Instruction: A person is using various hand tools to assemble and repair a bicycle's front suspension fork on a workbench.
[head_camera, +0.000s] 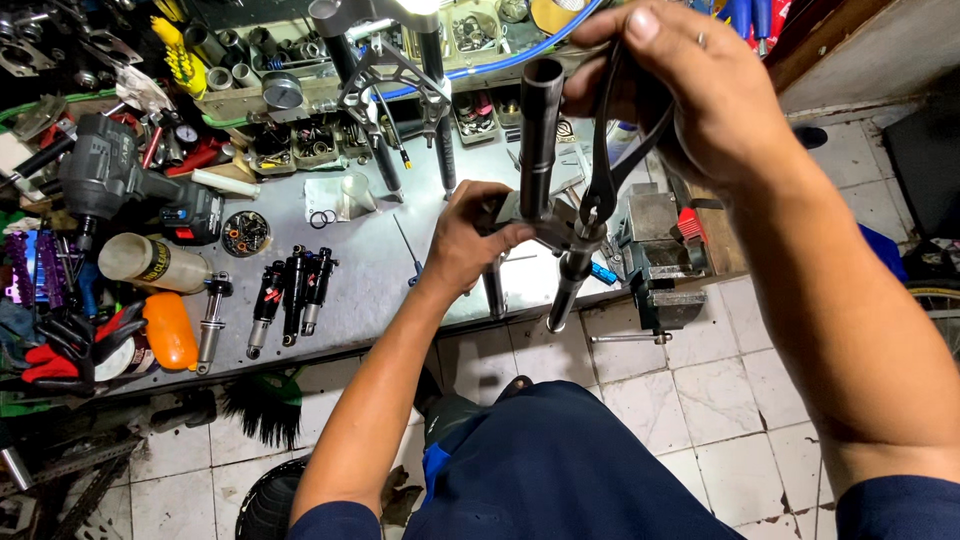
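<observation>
I am gripping the fork crown (545, 222) in my left hand (470, 240) and squeezing black pliers (610, 150) with my right hand (690, 90) at its base, the fitting there not yet freed.

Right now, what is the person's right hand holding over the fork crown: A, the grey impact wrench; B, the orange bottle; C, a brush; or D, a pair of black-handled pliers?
D: the right hand grips black-handled pliers whose tip reaches down to the bicycle fork that the left hand steadies; the impact wrench and the orange bottle lie untouched on the workbench.
</observation>
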